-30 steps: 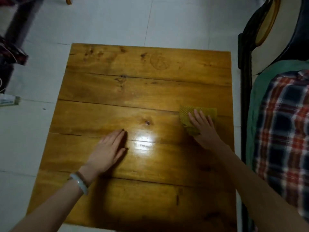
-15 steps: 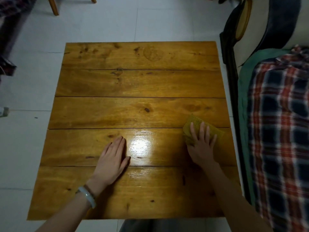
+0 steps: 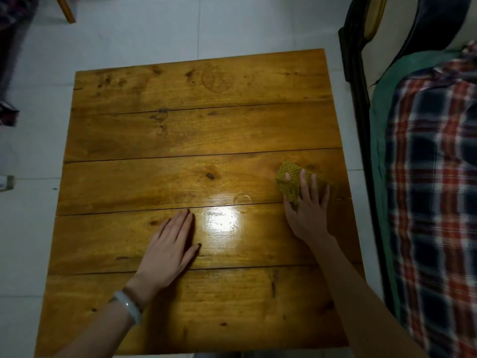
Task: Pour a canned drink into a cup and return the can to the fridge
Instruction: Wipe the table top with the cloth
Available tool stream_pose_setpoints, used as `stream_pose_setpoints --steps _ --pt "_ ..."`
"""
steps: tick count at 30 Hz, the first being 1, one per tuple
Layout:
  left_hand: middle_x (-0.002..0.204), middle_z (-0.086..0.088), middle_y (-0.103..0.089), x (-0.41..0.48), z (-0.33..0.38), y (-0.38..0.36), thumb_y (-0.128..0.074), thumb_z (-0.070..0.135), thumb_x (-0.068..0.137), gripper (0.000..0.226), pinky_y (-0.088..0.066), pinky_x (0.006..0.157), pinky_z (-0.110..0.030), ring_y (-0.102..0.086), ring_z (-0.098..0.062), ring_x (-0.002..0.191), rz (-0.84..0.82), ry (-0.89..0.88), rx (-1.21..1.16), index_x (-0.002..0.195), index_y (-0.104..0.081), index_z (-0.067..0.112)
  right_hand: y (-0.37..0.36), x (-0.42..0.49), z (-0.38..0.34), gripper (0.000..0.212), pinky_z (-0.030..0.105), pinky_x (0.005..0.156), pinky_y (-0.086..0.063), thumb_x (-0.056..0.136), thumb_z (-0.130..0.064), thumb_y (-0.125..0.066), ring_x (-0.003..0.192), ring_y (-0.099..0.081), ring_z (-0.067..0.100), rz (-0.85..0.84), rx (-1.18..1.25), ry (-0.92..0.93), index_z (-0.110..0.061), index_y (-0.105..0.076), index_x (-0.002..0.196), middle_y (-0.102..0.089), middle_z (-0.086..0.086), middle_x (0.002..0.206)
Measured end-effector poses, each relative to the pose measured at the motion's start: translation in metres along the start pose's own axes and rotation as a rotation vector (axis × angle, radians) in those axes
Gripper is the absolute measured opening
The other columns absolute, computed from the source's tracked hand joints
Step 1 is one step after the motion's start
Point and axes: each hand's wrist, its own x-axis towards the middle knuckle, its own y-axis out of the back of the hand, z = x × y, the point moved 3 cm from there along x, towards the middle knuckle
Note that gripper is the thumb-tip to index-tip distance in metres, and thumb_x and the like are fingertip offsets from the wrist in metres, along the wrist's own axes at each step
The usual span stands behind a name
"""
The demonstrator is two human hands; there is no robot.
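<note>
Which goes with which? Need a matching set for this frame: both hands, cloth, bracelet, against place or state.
Column 1
1. left hand
2. right hand
3. cloth
4. bracelet

Column 2
A. pale, round the left wrist
B. flat on the table, holding nothing
C. yellow-green, near the table's right edge
D. straight fingers pressing on the cloth

Pairs: 1-B, 2-D, 3-C, 4-A
</note>
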Motion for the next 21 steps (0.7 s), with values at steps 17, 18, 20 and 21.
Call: stream_pose_setpoints --steps 17,18,20,21 --pt "0.156 -0.006 -0.009 0.015 0.001 -0.015 -0.014 0.052 0.094 0.071 -0.004 0.117 -0.040 -0.012 -0.022 0.145 0.009 -0.054 -0.060 0.150 -0.012 0.008 -0.032 0.005 -0.109 0.064 0.060 0.096 0.032 0.092 -0.062 -0.014 0.137 0.026 0.037 -0.175 -0.229 0.400 -0.042 0.019 0.142 0.024 0.005 0.152" --pt "0.156 -0.007 -0.011 0.013 -0.004 -0.014 -0.020 0.046 0.092 0.070 -0.006 0.117 -0.041 -0.014 -0.022 0.144 0.029 -0.028 -0.097 0.150 -0.013 0.007 -0.039 -0.007 -0.117 0.064 0.060 0.097 0.032 0.091 -0.062 -0.015 0.137 0.026 0.036 -0.204 -0.251 0.482 -0.041 0.014 0.145 0.023 0.004 0.152" --pt "0.155 -0.010 -0.012 0.004 -0.012 -0.011 -0.024 0.039 0.089 0.071 -0.009 0.117 -0.043 -0.015 -0.022 0.144 0.057 0.065 -0.150 0.150 -0.012 0.006 -0.045 -0.036 -0.111 0.064 0.062 0.102 0.026 0.089 -0.060 -0.016 0.140 0.020 0.035 -0.238 -0.268 0.628 -0.041 0.006 0.146 0.017 0.002 0.153" --pt "0.155 -0.011 -0.013 -0.001 -0.015 -0.011 -0.024 0.039 0.088 0.071 -0.010 0.117 -0.044 -0.014 -0.022 0.144 0.056 0.086 -0.156 0.149 -0.012 0.005 -0.046 -0.051 -0.099 0.064 0.064 0.105 0.019 0.088 -0.060 -0.017 0.142 0.012 0.035 -0.239 -0.280 0.693 -0.041 0.001 0.146 0.009 0.003 0.156"
